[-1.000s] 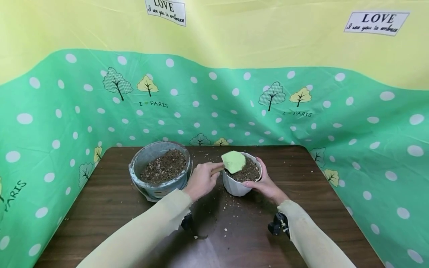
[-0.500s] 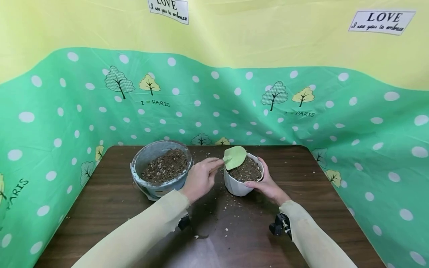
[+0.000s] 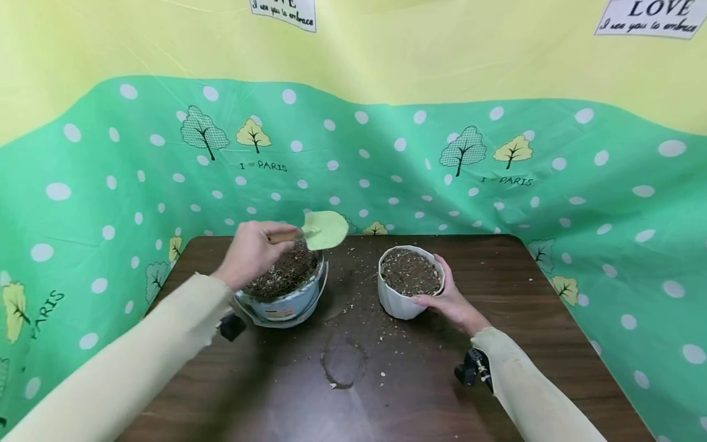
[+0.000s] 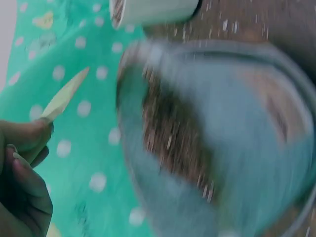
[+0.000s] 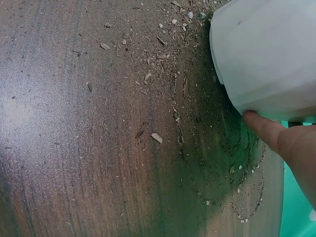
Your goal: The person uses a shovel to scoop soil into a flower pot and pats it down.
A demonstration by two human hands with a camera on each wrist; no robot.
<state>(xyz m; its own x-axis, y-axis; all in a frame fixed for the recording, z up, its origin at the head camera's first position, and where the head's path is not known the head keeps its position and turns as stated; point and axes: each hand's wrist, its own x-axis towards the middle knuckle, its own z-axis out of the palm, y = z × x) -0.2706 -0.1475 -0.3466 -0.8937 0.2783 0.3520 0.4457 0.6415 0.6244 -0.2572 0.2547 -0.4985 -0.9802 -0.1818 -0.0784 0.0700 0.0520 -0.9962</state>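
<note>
My left hand (image 3: 253, 253) grips the wooden handle of a small pale-green trowel (image 3: 327, 229), raised over the blue-grey bucket (image 3: 283, 309). In the left wrist view the trowel blade (image 4: 64, 97) shows edge-on beyond the curled fingers, and the bucket is blurred. Dark soil (image 3: 287, 273) lies inside the bucket, partly hidden by the hand. On the right, my right hand (image 3: 450, 301) holds the white ribbed flowerpot (image 3: 399, 302) at its right side, thumb on the near wall. Soil (image 3: 411, 273) fills the pot close to its rim.
Soil crumbs and pale bits lie on the brown wooden table (image 3: 420, 393) around the pot. A ring of soil (image 3: 343, 385) marks the tabletop in front of bucket and pot. A green and yellow printed cloth (image 3: 353, 135) hangs behind and at both sides.
My left hand has lifted the trowel off the pot's soil and carried it left, up over the bucket. My right hand stays on the pot.
</note>
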